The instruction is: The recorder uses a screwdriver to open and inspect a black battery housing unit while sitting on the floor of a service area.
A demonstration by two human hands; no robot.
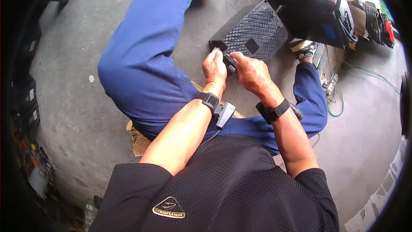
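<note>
Apparently, the step in hand is close work at the near corner of the black ribbed case (268, 28), which lies on the floor (73, 116) between the person's feet. The right hand (254, 75) has its fingers closed on a small dark piece (230, 63), while the left hand's (214, 69) fingers bunch by that corner, their grip impossible to tell. The next move probably calls for steadying the case and lining up the piece carefully.
</note>
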